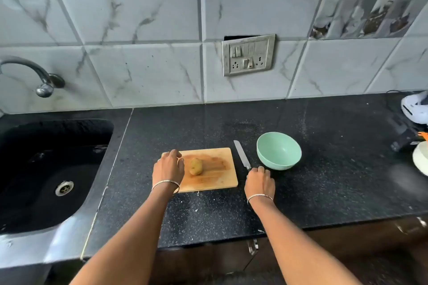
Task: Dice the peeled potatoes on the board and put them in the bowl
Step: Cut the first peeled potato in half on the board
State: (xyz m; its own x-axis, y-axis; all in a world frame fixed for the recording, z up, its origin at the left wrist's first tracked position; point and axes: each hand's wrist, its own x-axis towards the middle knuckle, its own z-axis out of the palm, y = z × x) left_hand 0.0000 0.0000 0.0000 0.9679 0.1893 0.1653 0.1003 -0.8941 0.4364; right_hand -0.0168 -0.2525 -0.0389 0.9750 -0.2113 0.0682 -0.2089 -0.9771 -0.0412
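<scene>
One whole yellowish potato (196, 166) lies on the wooden cutting board (215, 178) in the middle of the black counter. My left hand (168, 168) hovers over the board's left part, just left of the potato, fingers curled downward, holding nothing that I can see. A knife (242, 154) lies on the counter between the board and the bowl, blade pointing away from me. My right hand (259, 183) covers the knife's handle end; whether its fingers close round the handle is hidden. The mint-green bowl (279, 151) stands to the right of the knife with nothing visible inside.
A black sink (46, 169) with a tap (44, 81) fills the left side. At the far right edge stand a white appliance (416, 109) and a white dish (420, 161). A wall socket panel (248, 54) sits on the tiled backsplash.
</scene>
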